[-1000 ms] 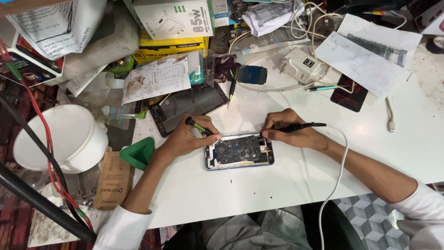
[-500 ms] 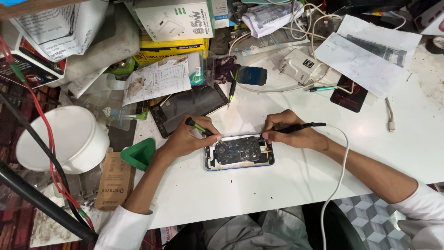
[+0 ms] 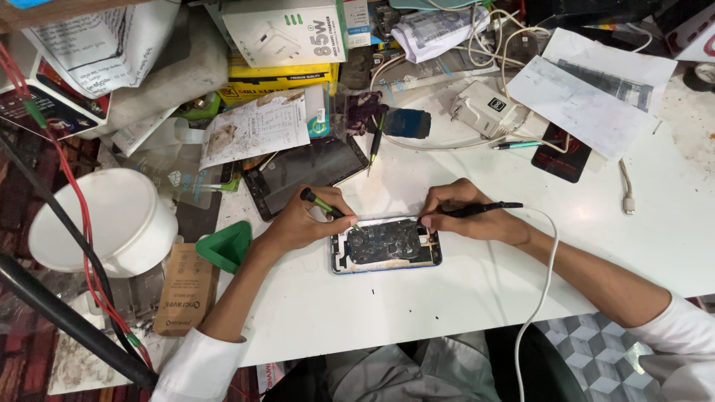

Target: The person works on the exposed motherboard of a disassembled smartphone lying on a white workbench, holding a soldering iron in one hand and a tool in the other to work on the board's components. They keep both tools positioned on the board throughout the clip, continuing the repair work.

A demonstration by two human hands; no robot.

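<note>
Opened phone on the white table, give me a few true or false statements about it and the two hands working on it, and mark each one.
1. The opened phone lies flat on the white table with its insides showing. True.
2. The left hand holds a green-handled screwdriver at the phone's upper left corner. True.
3. The right hand is empty. False: it holds a black corded tool whose white cable trails off the table's near edge.
4. A green triangular tool lies to the right of the phone. False: it lies to the left, by the left forearm.
5. A white bucket stands at the left of the table. True.
</note>
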